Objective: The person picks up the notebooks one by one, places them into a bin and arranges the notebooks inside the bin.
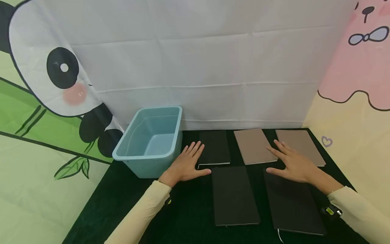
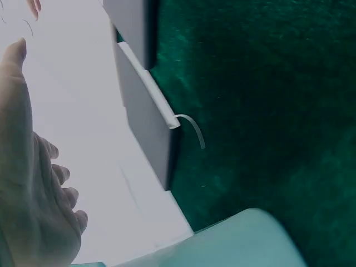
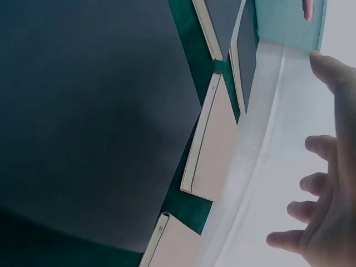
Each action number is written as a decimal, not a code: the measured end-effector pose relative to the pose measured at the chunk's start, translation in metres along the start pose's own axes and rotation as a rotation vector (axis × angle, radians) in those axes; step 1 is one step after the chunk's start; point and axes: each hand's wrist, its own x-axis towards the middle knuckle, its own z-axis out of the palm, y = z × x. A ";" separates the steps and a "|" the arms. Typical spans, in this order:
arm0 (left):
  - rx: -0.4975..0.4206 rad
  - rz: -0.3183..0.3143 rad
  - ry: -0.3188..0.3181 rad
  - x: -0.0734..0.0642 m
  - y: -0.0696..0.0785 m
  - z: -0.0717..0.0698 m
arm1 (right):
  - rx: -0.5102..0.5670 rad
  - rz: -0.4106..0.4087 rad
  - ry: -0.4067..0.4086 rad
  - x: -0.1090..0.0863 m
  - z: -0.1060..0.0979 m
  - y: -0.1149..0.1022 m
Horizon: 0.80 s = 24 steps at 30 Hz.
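My left hand (image 1: 186, 165) is spread, palm down, between a light blue plastic bin (image 1: 176, 149) and the back black notebook (image 1: 215, 147). Its fingers hold nothing. Over on the right, my right hand (image 1: 294, 165) hangs with fingers spread above the gap between notebooks, also holding nothing. Two beige notebooks lie at the back, one in the middle (image 1: 254, 145) and one at the right (image 1: 304, 144), partly covered by that hand. Nearer the front are a black notebook (image 1: 234, 196) and a larger black notebook (image 1: 294, 206) with a white ribbon. The right wrist view shows the large black cover (image 3: 94, 122) close up.
A dark green cloth (image 1: 179, 217) covers the table. White fabric (image 1: 207, 61) hangs behind it, with a panda print (image 1: 39, 67) at left and a pink animal print (image 1: 362, 67) at right. The bin stands at the table's back left.
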 end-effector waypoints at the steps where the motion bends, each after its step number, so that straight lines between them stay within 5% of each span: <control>1: 0.009 0.017 -0.005 -0.003 0.000 -0.005 | 0.002 -0.010 0.009 -0.004 -0.002 -0.003; 7: 0.001 0.092 -0.023 -0.028 0.001 -0.033 | 0.003 -0.053 0.044 -0.036 -0.006 -0.022; 15: 0.023 0.183 0.006 -0.070 -0.004 -0.063 | 0.009 0.004 0.070 -0.099 0.000 -0.041; 24: -0.037 0.230 0.133 -0.103 -0.039 -0.085 | -0.033 0.119 0.027 -0.154 0.028 -0.050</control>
